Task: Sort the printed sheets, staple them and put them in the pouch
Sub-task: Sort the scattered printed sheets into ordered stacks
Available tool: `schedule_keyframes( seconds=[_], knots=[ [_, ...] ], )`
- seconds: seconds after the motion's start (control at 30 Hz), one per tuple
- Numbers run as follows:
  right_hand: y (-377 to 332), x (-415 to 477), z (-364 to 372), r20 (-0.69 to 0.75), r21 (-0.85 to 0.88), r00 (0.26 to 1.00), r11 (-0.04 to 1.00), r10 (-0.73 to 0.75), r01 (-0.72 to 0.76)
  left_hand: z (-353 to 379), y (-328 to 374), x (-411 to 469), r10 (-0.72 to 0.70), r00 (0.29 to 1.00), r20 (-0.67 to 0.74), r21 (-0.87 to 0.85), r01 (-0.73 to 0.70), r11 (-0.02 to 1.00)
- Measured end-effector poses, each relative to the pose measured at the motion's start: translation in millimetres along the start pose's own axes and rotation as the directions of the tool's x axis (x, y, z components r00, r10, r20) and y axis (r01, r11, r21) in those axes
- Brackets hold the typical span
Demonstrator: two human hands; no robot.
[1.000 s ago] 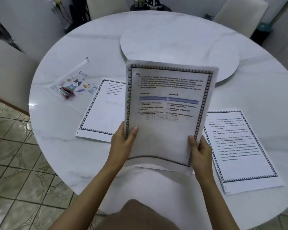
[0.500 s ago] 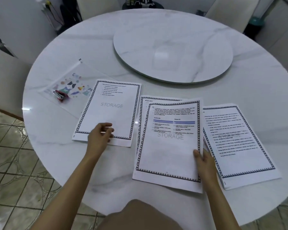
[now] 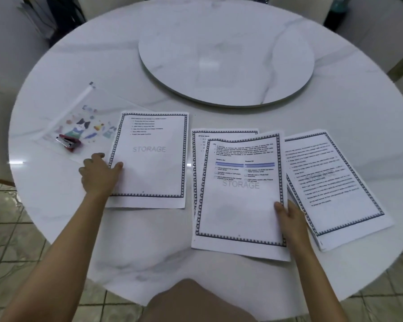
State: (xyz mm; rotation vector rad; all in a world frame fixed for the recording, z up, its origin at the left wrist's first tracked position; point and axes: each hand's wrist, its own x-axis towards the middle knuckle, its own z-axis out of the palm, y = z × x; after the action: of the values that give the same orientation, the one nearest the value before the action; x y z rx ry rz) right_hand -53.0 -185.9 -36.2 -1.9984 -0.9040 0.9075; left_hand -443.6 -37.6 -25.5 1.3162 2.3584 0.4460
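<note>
1. Head view: three lots of paper are lying side by side on the table [image 3: 358, 117], near the person: a left sheet [image 3: 149, 159], a middle pile [image 3: 199, 147] and a right pile [image 3: 330, 182].
2. The left hand [image 3: 98, 175] is resting at the left sheet's left edge. Its thumb is lying on the paper. Its fingers are bending loosely beside the sheet and holding nothing.
3. The right hand [image 3: 289, 217] is pinching the right edge of the top sheet [image 3: 240, 201] on the middle pile, thumb on top and fingers tucked under.
4. The pouch [image 3: 79, 112] is lying flat just past the left hand, up and to the left. The stapler [image 3: 68, 142] is sitting on it.
5. I think sorting is going on and stapling is not yet begun. The left sheet's long side is pointing away from the person, and it is lying just right of the left hand. That hand is also much nearer the stapler and pouch.
</note>
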Motion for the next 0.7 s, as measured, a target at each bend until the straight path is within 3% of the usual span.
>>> schedule_keyframes(
  seconds=[0.3,0.53,0.7],
  knots=[
    [-0.2,-3.9,2.6,-0.017,-0.003,1.000,1.000,0.003,-0.003,1.1,9.5,-0.2,-0.051,0.998,0.022,0.031,0.050,0.998],
    [1.8,-2.6,1.7,-0.018,-0.020,1.000,1.000,0.001,-0.002,-1.9,8.4,1.3,-0.044,0.996,0.073,-0.045,0.047,0.998],
    [-2.0,-6.6,0.6,-0.006,0.017,1.000,1.000,0.000,0.000,0.0,5.3,-4.8,0.009,1.000,0.012,-0.142,-0.007,0.990]
  ],
)
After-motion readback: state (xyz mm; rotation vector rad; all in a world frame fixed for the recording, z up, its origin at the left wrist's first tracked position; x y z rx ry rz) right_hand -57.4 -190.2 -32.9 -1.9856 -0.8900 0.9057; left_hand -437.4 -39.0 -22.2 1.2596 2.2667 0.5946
